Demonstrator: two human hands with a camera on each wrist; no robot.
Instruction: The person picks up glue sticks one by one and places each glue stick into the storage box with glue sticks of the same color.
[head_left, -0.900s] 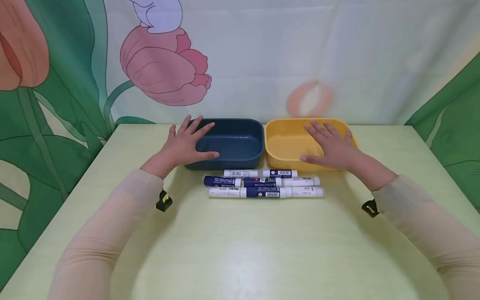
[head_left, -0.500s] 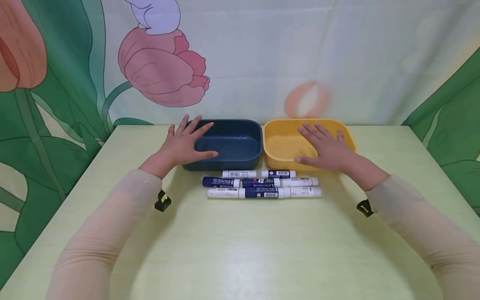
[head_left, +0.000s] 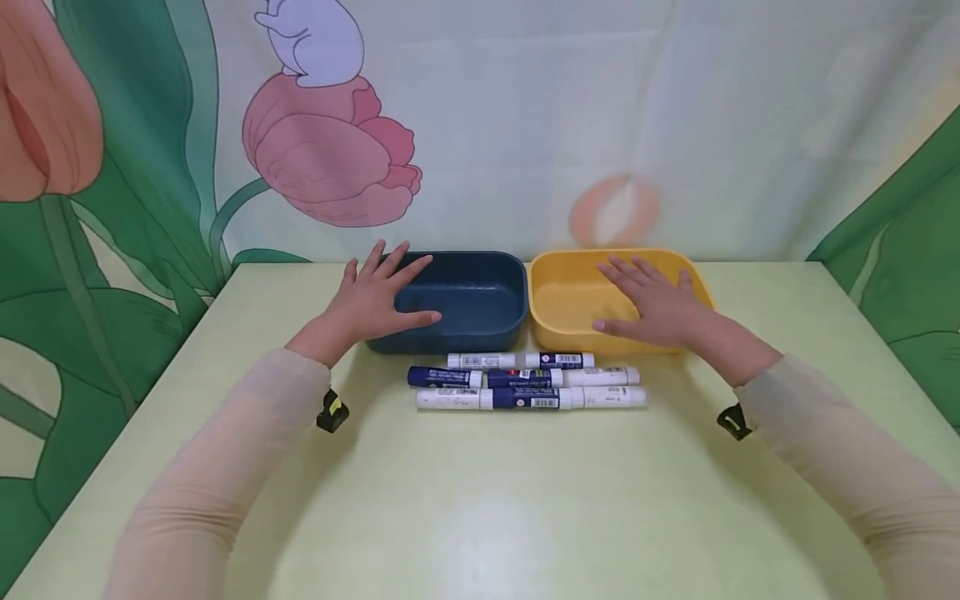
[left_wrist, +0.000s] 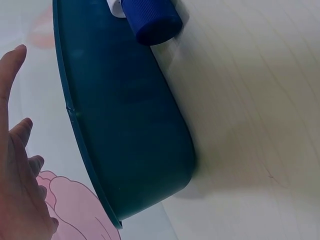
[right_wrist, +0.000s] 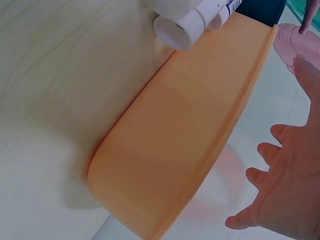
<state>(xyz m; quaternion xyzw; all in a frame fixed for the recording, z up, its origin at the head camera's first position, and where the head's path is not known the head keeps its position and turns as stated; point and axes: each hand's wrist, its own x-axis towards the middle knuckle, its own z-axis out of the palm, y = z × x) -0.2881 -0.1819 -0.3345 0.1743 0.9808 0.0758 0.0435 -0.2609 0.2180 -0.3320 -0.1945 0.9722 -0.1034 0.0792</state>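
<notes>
A: What is the left hand (head_left: 369, 304) doing?

B: It is reaching over the left end of the dark blue plastic tub (head_left: 450, 342), with its fingers spreading wide and its thumb pointing in over the opening. It is holding nothing. Whether the palm is touching the rim, I can't tell.

A: And the right hand (head_left: 656, 310)?

B: That one is stretching over the right part of the yellow plastic tub (head_left: 562, 337). Its fingers are fanning out too, its thumb is standing well away from them, and it is gripping nothing.

A: How are the tubs sitting?

B: They are standing side by side at the far edge of the pale table (head_left: 480, 500), the blue one on the left.

A: Where are the navy-and-white marker pens (head_left: 525, 398) lying?

B: They are resting on the table just in front of both tubs, forming three rows that are running left to right. The back row is lying close to the tub walls.

A: Anything behind?

B: A cloth backdrop (head_left: 480, 125) is hanging there, showing large tulips and leaves. Beige sleeves (head_left: 225, 467) are covering both forearms.
</notes>
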